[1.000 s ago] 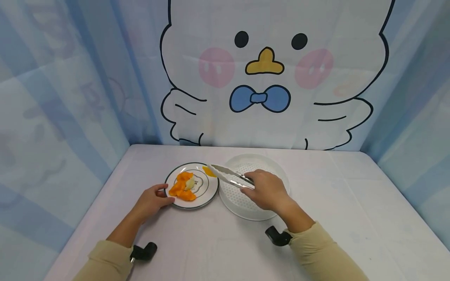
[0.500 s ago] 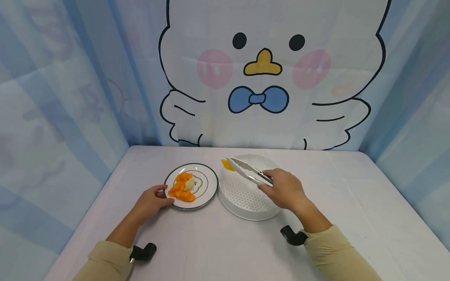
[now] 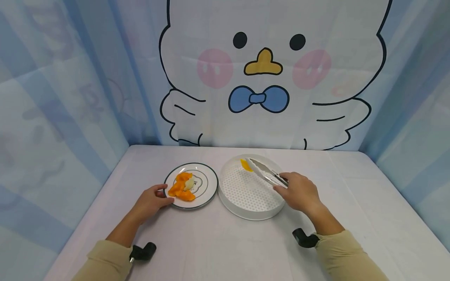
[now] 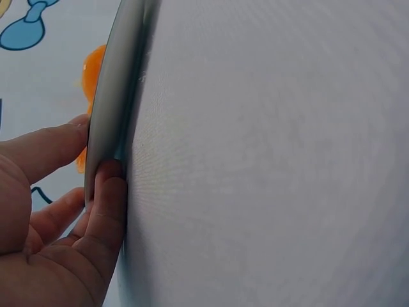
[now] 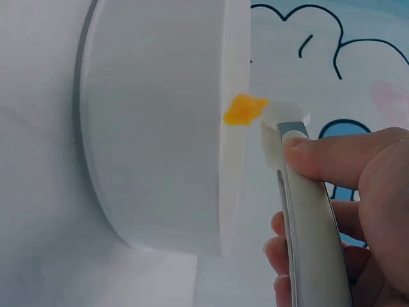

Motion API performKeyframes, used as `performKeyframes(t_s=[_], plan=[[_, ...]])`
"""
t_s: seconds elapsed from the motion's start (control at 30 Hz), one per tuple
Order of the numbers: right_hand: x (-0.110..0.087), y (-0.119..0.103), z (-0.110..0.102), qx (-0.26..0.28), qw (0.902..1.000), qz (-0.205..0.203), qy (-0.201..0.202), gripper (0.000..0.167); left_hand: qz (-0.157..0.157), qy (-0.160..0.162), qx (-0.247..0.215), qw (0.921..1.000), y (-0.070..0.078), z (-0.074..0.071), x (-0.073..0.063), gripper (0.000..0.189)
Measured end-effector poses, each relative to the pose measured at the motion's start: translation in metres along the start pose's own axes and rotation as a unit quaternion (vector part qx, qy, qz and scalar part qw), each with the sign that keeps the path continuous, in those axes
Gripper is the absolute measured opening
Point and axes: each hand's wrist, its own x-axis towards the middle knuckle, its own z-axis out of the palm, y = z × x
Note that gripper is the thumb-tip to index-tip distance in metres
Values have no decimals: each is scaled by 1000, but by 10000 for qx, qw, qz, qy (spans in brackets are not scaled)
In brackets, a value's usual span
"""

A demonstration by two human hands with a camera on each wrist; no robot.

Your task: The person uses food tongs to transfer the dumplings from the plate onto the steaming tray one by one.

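Note:
My left hand holds the left edge of a white plate with a dark rim. In the left wrist view, the thumb lies at the rim and other fingers reach under the plate. Several orange pieces and a pale yellowish piece lie on it. My right hand grips metal tongs with whitish tips. A yellow piece sits in the tips, over the far part of a round white perforated tray. The right wrist view puts this piece just above the tray's rim.
The plate and the tray stand side by side, almost touching, on a white-covered table. A cartoon-printed curtain hangs behind the table, and blue-and-white curtains flank it. A black camera mount juts out from each wrist.
My right hand has carried the tongs and the yellow piece rightward, from above the plate's right edge to over the tray. The left hand and the plate have stayed in place.

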Motion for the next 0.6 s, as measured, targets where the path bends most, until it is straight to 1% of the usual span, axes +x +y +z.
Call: performKeyframes(t_s=[0.3, 0.6], plan=[[-1, 18, -1, -152, 9996, 219, 16, 51, 2, -7, -18, 10000, 1, 0, -1, 70], [-2, 25, -1, -225, 9983, 518, -149, 54, 36, 4, -18, 10000, 0, 0, -1, 70]])
